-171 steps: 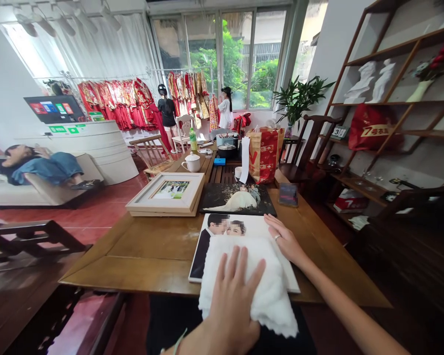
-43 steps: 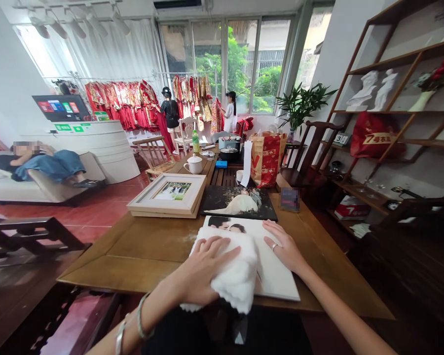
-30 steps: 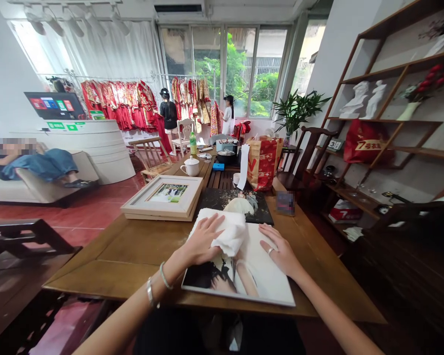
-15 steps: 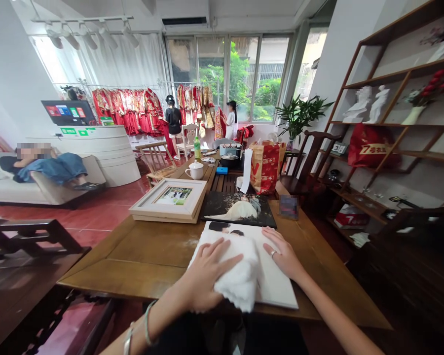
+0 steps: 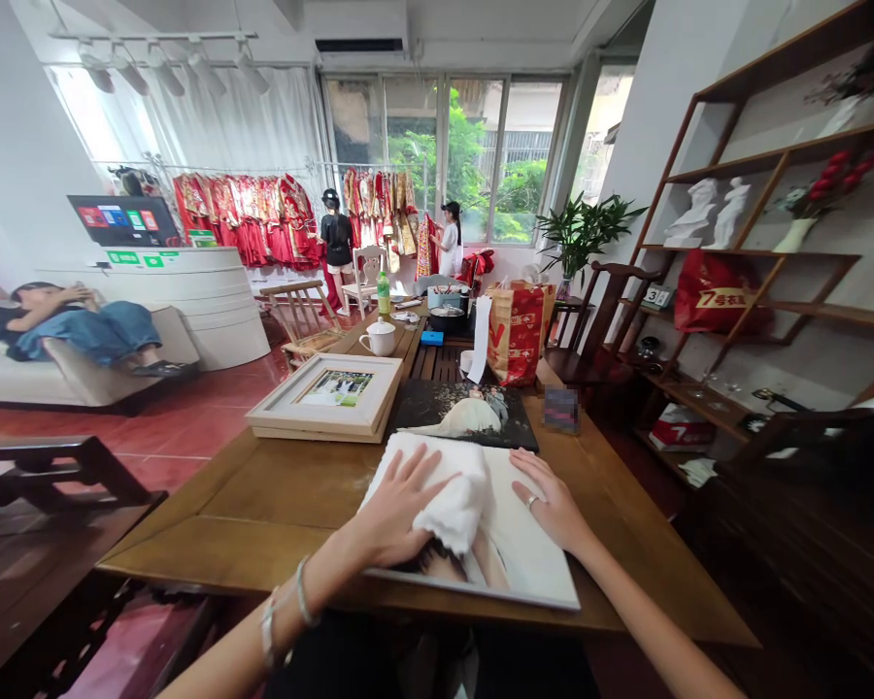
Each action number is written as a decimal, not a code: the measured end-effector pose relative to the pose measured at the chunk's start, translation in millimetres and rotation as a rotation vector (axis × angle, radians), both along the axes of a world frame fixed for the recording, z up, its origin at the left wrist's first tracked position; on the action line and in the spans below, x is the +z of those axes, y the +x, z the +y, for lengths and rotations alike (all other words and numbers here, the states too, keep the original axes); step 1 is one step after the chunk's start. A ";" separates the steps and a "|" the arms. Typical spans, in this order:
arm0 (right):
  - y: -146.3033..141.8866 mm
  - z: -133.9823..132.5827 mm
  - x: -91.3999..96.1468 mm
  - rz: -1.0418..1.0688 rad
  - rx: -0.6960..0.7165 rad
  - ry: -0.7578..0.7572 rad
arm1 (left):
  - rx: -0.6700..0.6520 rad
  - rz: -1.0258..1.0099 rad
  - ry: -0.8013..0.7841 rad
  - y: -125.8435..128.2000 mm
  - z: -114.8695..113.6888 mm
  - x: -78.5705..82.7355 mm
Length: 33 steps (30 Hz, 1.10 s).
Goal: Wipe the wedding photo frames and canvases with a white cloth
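A white cloth [image 5: 457, 497] lies on the upper left part of a pale photo panel [image 5: 535, 558] at the table's near edge. My left hand [image 5: 400, 500] presses flat on this cloth with its fingers spread, not wrapped round it. Below the cloth, part of the printed picture shows; its upper part is covered. On the panel's right side rests my right hand [image 5: 550, 500], fingers stretched out and holding nothing. Just beyond the panel lies a dark photo panel [image 5: 466, 413] picturing a figure in a white gown.
Stacked picture frames [image 5: 327, 393] stand left on the wooden table [image 5: 262, 505]. Farther back are a white cup [image 5: 379, 338], a blue box [image 5: 431, 338], a green bottle [image 5: 384, 294] and a red paper bag [image 5: 519, 335]. A person [image 5: 80, 320] reclines on the sofa; two others stand near hanging garments.
My left hand has pushed the cloth away from me, up the panel, covering the upper picture and baring the lower part. My right hand stays at the panel's right side.
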State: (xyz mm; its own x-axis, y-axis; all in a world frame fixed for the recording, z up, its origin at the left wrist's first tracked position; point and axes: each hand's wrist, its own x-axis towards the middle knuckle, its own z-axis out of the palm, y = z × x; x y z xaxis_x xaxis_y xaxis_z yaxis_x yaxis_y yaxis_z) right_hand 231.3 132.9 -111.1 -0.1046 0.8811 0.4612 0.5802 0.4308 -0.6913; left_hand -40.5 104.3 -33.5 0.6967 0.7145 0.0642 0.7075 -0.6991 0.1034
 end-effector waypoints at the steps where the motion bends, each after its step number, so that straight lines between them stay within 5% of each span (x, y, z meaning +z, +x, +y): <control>1: -0.3 -0.1 0.1 -0.002 0.000 0.000 | -0.017 0.000 -0.021 -1.6 -15.8 1.4; 5: -0.5 -0.2 -0.8 0.002 0.002 0.007 | -0.115 0.046 -0.148 1.4 -65.0 6.5; 8: 1.7 0.8 -3.6 0.021 0.011 0.015 | -0.140 0.053 -0.168 17.0 -66.9 5.9; 15: 7.4 5.0 -9.3 0.077 0.017 -0.005 | 0.034 0.015 0.038 63.1 22.6 -10.4; 18: 5.5 3.9 -6.3 0.051 0.006 -0.015 | 0.143 0.029 0.068 58.7 53.1 -11.3; 21: 3.4 2.6 -3.5 0.041 0.006 -0.018 | 0.171 0.027 0.082 36.9 60.2 -10.5; 27: 3.2 2.4 -4.0 0.032 0.007 -0.016 | 0.132 0.058 0.037 -1.5 7.2 -8.1; 33: 2.7 2.6 -4.4 0.026 -0.005 -0.010 | -0.076 0.058 -0.174 5.6 -64.6 3.5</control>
